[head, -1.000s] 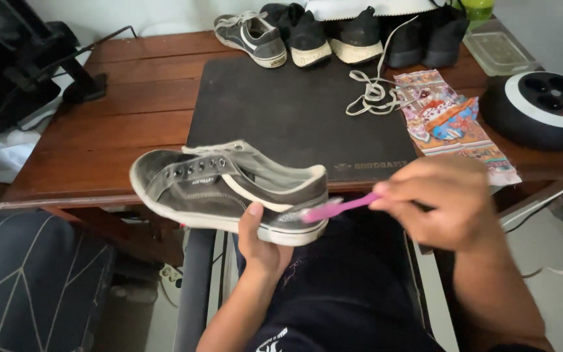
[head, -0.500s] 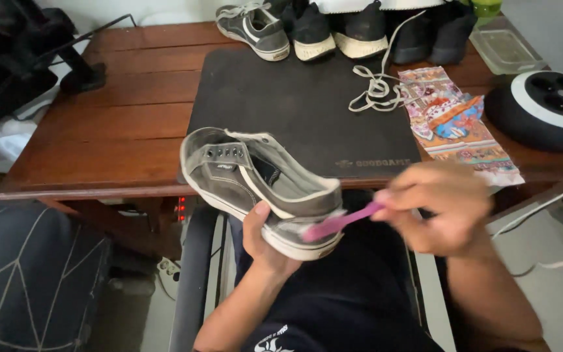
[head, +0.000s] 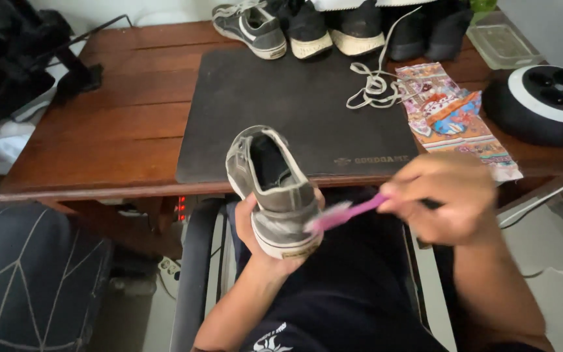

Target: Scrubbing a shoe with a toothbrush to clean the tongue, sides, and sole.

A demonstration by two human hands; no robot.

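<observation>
The grey sneaker (head: 274, 189) sat at the centre of the frame, just below the table edge, heel toward the camera and opening facing up. The left hand (head: 262, 234) cupped it from beneath, fingers wrapped around the sole. The right hand (head: 447, 195), right of centre, was closed around a pink toothbrush (head: 343, 215) whose blurred head met the sneaker's heel. On the wooden table (head: 118, 137) above lay a dark mat (head: 294, 98), loose white laces (head: 373, 88) and more shoes (head: 307, 26).
</observation>
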